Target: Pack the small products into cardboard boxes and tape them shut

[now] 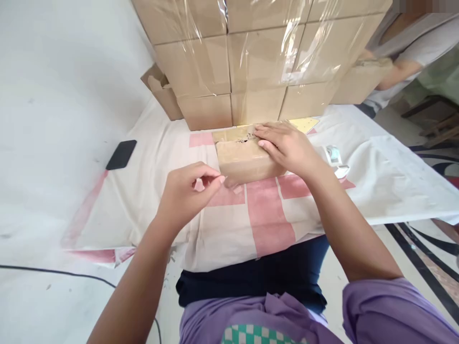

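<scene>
A small brown cardboard box point(247, 160) lies on the cloth in front of me, its top torn ragged near the far edge. My right hand point(287, 145) rests on the box's right side, fingers stretched over the top close to the tear. At the near left corner, my left hand point(193, 188) pinches thumb against forefinger. Between those fingertips is what looks like the end of a clear tape strip point(234, 187), which shows faintly along the box's lower edge. A white tape dispenser point(334, 157) sits just right of my right forearm.
Behind the box rises a stack of cardboard boxes point(263, 62) under shiny clear film. An open carton point(163, 93) leans at its left. A black phone-like slab point(122, 154) lies on the left of the cloth point(150, 191). Another person point(412, 67) holds a box at the right.
</scene>
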### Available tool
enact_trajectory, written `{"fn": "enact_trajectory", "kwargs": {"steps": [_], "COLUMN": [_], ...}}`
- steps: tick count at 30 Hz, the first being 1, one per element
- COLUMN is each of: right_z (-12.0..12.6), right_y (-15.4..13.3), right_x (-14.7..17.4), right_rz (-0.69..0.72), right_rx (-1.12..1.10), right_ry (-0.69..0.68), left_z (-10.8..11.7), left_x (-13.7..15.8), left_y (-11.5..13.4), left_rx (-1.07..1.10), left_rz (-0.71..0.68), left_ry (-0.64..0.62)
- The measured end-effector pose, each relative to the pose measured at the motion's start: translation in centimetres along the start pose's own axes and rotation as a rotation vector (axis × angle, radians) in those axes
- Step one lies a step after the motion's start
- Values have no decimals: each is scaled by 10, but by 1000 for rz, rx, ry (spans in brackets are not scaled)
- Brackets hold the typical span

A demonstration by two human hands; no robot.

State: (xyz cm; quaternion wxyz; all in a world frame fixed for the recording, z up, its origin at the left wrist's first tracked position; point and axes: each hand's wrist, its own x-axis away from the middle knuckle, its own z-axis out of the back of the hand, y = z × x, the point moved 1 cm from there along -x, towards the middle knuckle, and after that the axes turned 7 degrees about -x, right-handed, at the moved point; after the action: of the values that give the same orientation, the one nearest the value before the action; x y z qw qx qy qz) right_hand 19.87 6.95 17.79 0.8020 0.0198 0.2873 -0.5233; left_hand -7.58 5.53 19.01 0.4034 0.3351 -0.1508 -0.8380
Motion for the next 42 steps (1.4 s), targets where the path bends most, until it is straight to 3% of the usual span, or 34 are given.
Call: {"fn": "enact_trajectory", "kwargs": {"steps": [3,6,9,14,20,29,39,42], "right_z": [-2,0,1,0,-1,-1,0,-1], "right_y": [-3,-7,-8,-6,-3,-5,-6,-2], "right_x": [8,7,3,2,5,7,9,6], "right_rz": [4,-17,-49,-28,-3,26,20,9], "right_rx": [42,67,67,90,77,74,52,42], "right_ry": [-24,-51,-43,-51,-39,-8,-6,-7], "left_z": [7,15,24,30,18,6,-2,-3], "left_x": [-18,-46,-79,-123,-147,-144,-152,-150], "left_y": [-1,-2,-2,-5,-12,-22,-32,-35], "left_rx": [42,218,296,31,-215,-104,-268,-284], "left_rz": [-30,-38,-72,-176,-106,5,-8,-18], "left_ry": [23,11,-171,-551,-733,-553,-614,-581]}}
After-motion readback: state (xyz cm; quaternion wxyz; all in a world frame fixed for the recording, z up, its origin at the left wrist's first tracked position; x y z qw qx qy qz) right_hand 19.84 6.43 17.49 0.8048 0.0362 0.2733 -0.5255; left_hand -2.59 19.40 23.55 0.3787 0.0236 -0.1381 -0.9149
